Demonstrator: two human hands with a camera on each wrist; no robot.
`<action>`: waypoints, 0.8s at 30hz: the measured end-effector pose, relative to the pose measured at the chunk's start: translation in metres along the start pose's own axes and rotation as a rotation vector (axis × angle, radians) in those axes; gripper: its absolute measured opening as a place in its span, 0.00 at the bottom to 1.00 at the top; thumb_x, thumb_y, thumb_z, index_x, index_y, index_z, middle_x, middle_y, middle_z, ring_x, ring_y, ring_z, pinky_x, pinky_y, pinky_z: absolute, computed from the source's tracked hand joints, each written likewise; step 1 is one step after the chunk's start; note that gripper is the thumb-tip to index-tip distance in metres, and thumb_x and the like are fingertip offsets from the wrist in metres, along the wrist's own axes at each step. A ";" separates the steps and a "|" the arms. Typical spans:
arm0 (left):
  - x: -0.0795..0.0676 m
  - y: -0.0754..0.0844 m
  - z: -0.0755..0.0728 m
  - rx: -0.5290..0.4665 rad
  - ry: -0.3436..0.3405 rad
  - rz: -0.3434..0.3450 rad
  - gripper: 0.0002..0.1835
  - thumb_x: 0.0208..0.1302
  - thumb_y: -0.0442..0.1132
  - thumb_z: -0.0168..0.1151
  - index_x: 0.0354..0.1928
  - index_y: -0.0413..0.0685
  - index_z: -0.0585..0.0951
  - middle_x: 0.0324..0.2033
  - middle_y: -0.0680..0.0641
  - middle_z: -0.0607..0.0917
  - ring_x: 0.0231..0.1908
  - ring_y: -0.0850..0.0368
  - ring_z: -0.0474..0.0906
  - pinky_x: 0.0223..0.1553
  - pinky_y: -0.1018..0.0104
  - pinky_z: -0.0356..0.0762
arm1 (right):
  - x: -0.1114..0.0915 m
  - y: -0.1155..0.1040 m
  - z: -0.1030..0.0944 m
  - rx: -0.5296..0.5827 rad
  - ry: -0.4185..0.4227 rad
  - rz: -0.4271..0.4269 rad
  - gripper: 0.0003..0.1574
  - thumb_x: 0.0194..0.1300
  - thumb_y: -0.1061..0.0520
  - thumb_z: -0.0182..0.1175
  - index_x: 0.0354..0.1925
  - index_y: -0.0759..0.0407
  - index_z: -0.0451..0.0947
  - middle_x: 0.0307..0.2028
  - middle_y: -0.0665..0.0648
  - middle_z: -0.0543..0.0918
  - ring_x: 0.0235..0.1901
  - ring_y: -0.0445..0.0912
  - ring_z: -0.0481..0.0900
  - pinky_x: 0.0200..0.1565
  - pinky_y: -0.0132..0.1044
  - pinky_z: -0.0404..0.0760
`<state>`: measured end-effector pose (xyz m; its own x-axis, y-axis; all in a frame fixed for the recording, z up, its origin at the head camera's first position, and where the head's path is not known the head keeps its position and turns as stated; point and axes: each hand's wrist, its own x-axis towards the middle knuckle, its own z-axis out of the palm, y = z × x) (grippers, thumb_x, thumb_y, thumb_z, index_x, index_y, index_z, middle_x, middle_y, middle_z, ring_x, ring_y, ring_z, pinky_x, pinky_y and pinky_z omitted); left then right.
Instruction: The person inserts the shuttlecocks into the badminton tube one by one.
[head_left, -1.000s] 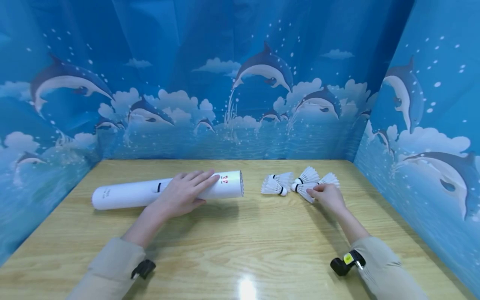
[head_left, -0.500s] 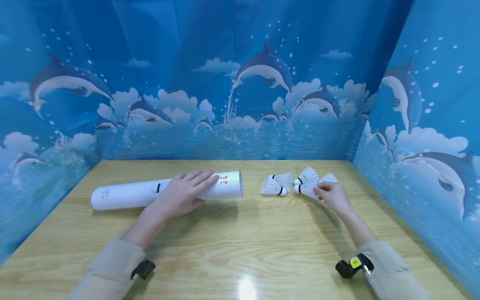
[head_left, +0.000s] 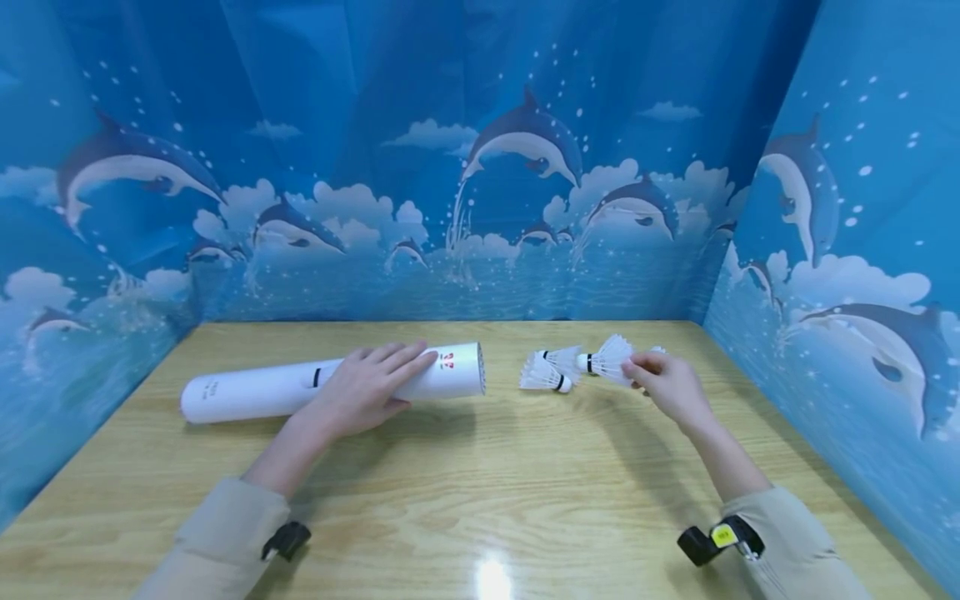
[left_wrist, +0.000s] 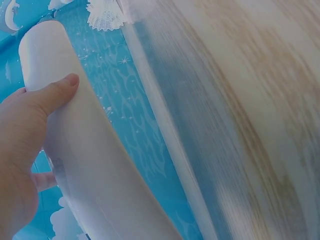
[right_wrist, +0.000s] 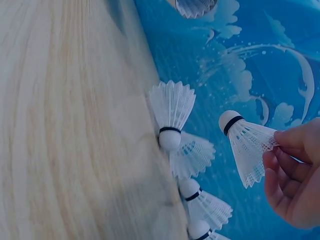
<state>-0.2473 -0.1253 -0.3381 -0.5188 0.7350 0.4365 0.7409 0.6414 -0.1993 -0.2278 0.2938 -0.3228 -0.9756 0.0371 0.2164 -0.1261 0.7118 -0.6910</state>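
Left of the frame's centre, our left grip (head_left: 363,392) clasps the tube (head_left: 255,392) on the bench (head_left: 465,500), likely against rolling; right of centre, our right grip (head_left: 672,388) pinches a shuttlecock (right_wrist: 244,142) by its skirt, leaving the cork (right_wrist: 228,119) free, facing left.

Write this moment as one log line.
left hand: grips white tube | right hand: pinches shuttlecock by skirt | loose shuttlecocks: on table

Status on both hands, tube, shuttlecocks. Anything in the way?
Left hand grips white tube. Right hand pinches one shuttlecock by its skirt, cork toward tube. Possibly in the way: two loose shuttlecocks between it and tube.
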 end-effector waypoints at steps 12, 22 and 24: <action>-0.001 0.000 0.002 0.004 0.003 0.010 0.47 0.45 0.48 0.74 0.68 0.51 0.62 0.63 0.46 0.68 0.57 0.47 0.69 0.47 0.46 0.75 | -0.005 -0.040 0.019 0.158 -0.017 -0.133 0.13 0.63 0.61 0.59 0.38 0.73 0.79 0.24 0.58 0.79 0.25 0.43 0.74 0.27 0.35 0.78; -0.001 0.001 0.002 -0.011 -0.010 0.000 0.47 0.46 0.47 0.74 0.68 0.52 0.62 0.64 0.46 0.67 0.57 0.47 0.69 0.49 0.45 0.73 | -0.006 -0.067 0.048 0.266 -0.097 -0.192 0.11 0.61 0.63 0.61 0.37 0.73 0.80 0.26 0.60 0.81 0.25 0.43 0.75 0.28 0.34 0.78; -0.001 0.002 0.002 -0.012 -0.015 -0.006 0.47 0.46 0.47 0.74 0.69 0.52 0.62 0.64 0.46 0.67 0.58 0.46 0.69 0.49 0.45 0.73 | -0.004 -0.070 0.056 0.275 -0.101 -0.205 0.11 0.60 0.63 0.61 0.37 0.73 0.80 0.26 0.60 0.81 0.25 0.41 0.75 0.28 0.33 0.77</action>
<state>-0.2467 -0.1242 -0.3406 -0.5293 0.7346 0.4245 0.7429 0.6430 -0.1864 -0.2249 0.2051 -0.3140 -0.9362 -0.1662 0.3095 -0.3510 0.4815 -0.8031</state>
